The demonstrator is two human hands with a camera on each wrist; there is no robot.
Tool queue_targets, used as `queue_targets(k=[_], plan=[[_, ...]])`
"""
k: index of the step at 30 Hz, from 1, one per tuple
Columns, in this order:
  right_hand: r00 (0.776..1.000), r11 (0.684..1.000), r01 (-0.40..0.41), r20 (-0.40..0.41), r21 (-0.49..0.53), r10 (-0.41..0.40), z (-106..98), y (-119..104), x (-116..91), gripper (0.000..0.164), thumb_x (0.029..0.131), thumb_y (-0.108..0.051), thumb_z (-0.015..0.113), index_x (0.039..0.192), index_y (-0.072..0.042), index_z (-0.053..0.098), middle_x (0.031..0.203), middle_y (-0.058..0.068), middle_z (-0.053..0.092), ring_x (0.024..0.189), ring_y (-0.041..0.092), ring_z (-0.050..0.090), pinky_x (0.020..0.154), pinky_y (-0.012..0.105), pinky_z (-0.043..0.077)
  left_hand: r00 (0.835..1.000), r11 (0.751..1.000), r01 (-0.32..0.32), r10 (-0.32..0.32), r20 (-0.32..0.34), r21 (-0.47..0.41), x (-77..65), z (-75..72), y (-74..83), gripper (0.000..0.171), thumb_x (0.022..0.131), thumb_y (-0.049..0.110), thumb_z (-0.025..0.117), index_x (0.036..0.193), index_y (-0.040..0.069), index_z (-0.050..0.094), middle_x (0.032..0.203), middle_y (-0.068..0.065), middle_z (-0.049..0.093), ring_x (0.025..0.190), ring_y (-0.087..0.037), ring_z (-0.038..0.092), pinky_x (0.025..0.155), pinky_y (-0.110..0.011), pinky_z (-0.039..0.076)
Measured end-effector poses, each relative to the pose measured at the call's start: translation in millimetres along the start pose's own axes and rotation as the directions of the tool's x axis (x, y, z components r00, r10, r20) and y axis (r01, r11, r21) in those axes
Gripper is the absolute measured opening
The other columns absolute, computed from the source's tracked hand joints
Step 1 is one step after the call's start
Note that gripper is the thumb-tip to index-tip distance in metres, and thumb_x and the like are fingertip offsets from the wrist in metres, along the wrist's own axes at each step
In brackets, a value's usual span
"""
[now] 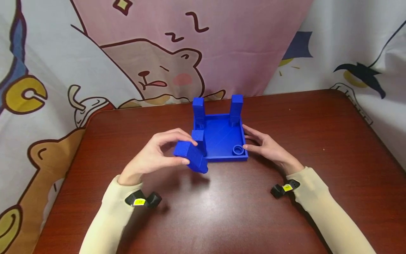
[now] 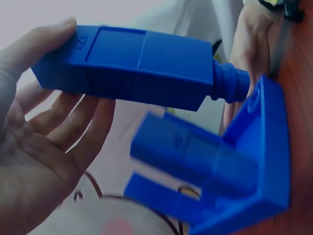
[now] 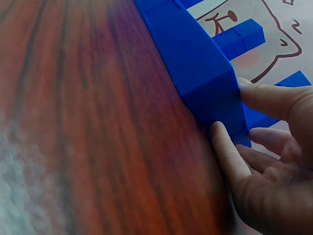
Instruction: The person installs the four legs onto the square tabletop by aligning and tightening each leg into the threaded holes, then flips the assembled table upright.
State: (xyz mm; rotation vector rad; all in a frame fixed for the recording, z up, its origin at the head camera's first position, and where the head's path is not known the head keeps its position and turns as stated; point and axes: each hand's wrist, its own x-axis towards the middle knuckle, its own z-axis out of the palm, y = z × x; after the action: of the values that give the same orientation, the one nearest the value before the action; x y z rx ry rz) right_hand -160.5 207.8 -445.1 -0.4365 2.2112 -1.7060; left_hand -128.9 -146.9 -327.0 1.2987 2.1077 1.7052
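Observation:
My left hand (image 1: 158, 150) grips a square blue leg (image 2: 132, 63) between thumb and fingers, tilted with its threaded end down and to the right. It hangs in front of the blue tray-shaped base (image 1: 222, 137), overlapping its front left corner in the head view. Three like legs stand upright in the base, at the back left (image 1: 198, 109), back right (image 1: 236, 107) and front left (image 1: 198, 137). At the front right corner a round socket (image 1: 238, 150) shows. My right hand (image 1: 268, 146) holds the base's right wall, thumb at the rim and fingers against the outer side.
The base rests on a brown wooden table (image 1: 234, 211), toward its back edge. Behind the table hangs a printed cloth (image 1: 241, 53) with a sleeping bear. A small black camera is strapped on each sleeved wrist.

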Motion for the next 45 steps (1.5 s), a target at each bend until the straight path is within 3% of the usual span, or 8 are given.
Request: queue_targets(k=[4,8,13,20,26,32,41,45], plan=[[1.000,1.000,0.004,0.000,0.004,-0.004,0.0,-0.4,1.4,0.071,0.092,-0.007,0.066,0.152,-0.005,0.027,0.152,0.017,0.033,0.132,0.034,0.040,0.107,0.044,0.031,0.999,0.999,-0.045,0.045,0.001,0.015,18.6,7.7,10.7,0.037,0.074,0.001,0.082,0.109,0.000,0.069,0.107,-0.004,0.066,0.103,-0.026,0.057,0.084,-0.037,0.048],[1.000,1.000,0.019,0.000,0.010,-0.019,-0.4,-0.1,2.3,0.071,0.092,-0.006,0.065,0.152,-0.004,0.028,0.152,0.017,0.033,0.131,0.034,0.040,0.105,0.032,0.035,0.997,0.997,-0.074,0.073,0.013,0.023,40.5,14.8,14.6,0.036,0.074,-0.003,0.081,0.108,-0.002,0.068,0.105,-0.004,0.067,0.100,-0.024,0.058,0.080,-0.036,0.050],[0.999,0.999,0.031,0.009,0.031,-0.031,-1.4,2.2,2.4,0.067,0.094,-0.005,0.062,0.151,-0.003,0.028,0.151,0.019,0.034,0.131,0.037,0.040,0.096,0.018,0.039,0.997,0.996,-0.070,0.068,0.040,0.063,65.3,23.1,5.6,0.035,0.076,0.000,0.080,0.109,-0.002,0.068,0.106,-0.004,0.068,0.098,-0.017,0.061,0.083,-0.035,0.051],[0.999,0.998,0.026,0.018,0.053,-0.027,-2.0,5.6,1.5,0.065,0.095,-0.008,0.061,0.151,-0.005,0.029,0.149,0.018,0.036,0.131,0.035,0.040,0.095,0.017,0.039,1.000,0.993,-0.026,0.024,0.020,0.119,87.5,35.9,-8.4,0.036,0.078,0.006,0.081,0.110,-0.001,0.067,0.106,-0.005,0.068,0.099,-0.011,0.062,0.088,-0.030,0.049],[1.000,0.997,0.009,0.013,0.077,-0.010,-1.7,5.5,-0.4,0.065,0.095,-0.005,0.060,0.151,-0.002,0.027,0.148,0.021,0.037,0.131,0.035,0.039,0.094,0.019,0.042,1.000,0.991,0.000,0.001,-0.010,0.131,96.3,54.2,-15.8,0.035,0.079,0.006,0.079,0.111,-0.001,0.067,0.108,-0.008,0.067,0.100,-0.009,0.060,0.090,-0.027,0.047],[1.000,0.996,-0.024,0.006,0.082,0.023,-1.4,4.5,-1.8,0.066,0.095,-0.006,0.061,0.150,0.002,0.026,0.148,0.022,0.036,0.132,0.035,0.038,0.093,0.018,0.042,0.997,0.983,0.060,-0.050,-0.061,0.174,96.3,69.4,-21.4,0.034,0.081,0.008,0.079,0.112,0.002,0.067,0.107,-0.005,0.066,0.096,-0.007,0.060,0.088,-0.025,0.047],[0.999,0.996,-0.044,0.019,0.075,0.043,-3.1,3.3,-1.6,0.067,0.096,-0.017,0.061,0.152,-0.005,0.026,0.149,0.017,0.037,0.133,0.031,0.039,0.093,0.019,0.043,0.988,0.957,0.135,-0.110,-0.109,0.256,96.0,81.8,-30.0,0.034,0.080,0.009,0.079,0.111,0.001,0.067,0.104,-0.006,0.066,0.095,-0.011,0.060,0.085,-0.018,0.046],[1.000,0.996,-0.008,0.022,0.091,0.006,-2.8,4.4,-1.8,0.064,0.096,-0.013,0.061,0.151,-0.005,0.029,0.147,0.018,0.040,0.131,0.029,0.041,0.095,0.021,0.042,0.989,0.947,0.137,-0.113,-0.100,0.291,95.7,86.7,-35.0,0.035,0.080,0.010,0.079,0.112,0.002,0.067,0.104,-0.006,0.066,0.094,-0.012,0.061,0.084,-0.018,0.046]])
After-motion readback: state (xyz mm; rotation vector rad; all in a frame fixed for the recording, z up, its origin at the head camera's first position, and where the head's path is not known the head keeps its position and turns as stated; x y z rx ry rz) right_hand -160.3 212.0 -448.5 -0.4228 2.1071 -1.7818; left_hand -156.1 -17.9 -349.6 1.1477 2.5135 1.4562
